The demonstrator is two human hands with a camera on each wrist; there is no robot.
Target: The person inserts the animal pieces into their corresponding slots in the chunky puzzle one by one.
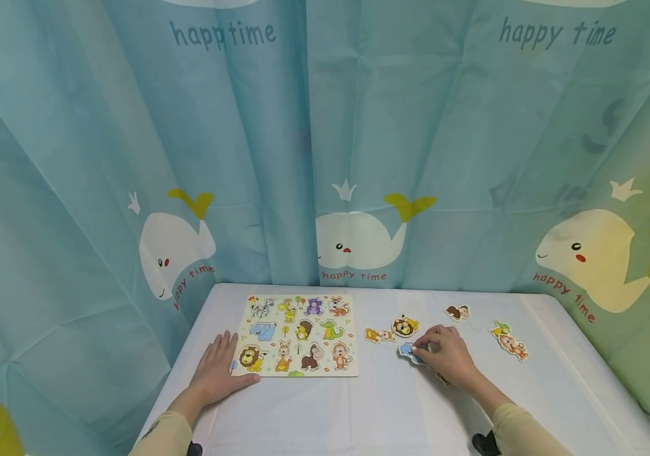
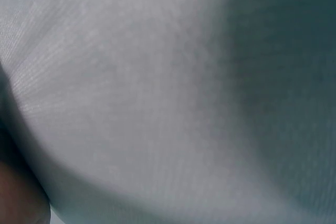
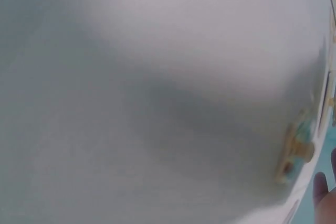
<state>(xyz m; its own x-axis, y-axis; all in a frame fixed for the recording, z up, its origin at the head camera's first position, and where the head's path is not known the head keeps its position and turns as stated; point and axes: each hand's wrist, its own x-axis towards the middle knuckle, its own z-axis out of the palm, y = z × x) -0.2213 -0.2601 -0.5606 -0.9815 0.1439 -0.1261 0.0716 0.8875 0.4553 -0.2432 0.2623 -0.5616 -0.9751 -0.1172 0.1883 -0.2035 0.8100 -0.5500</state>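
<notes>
Beige sleeves (image 1: 164,436) come nearest in the head view. Left hand (image 1: 218,368) lies flat at the left edge of a cream rectangular board printed with cartoon animals (image 1: 355,354), fingers straight, thumb spread apart by the lower corner. Right hand (image 1: 448,354): fingers pinched on a flat blue elephant cutout (image 1: 407,352), right of the board, over the white cloth-covered worktop (image 1: 382,405). Near it: an orange kangaroo cutout (image 1: 379,335) and a yellow-brown lion cutout (image 1: 404,326). Farther right: a brown gorilla cutout (image 1: 457,312), a green cutout (image 1: 500,328) and an orange-brown monkey cutout (image 1: 512,347).

Left wrist view: blurred pale cloth; skin at lower left. Finger state: cannot tell.

Right wrist view: blurred cutout with a tan knob (image 3: 295,153), animal unclear; fingertips (image 3: 321,184) at the right edge, owner unclear.
</notes>
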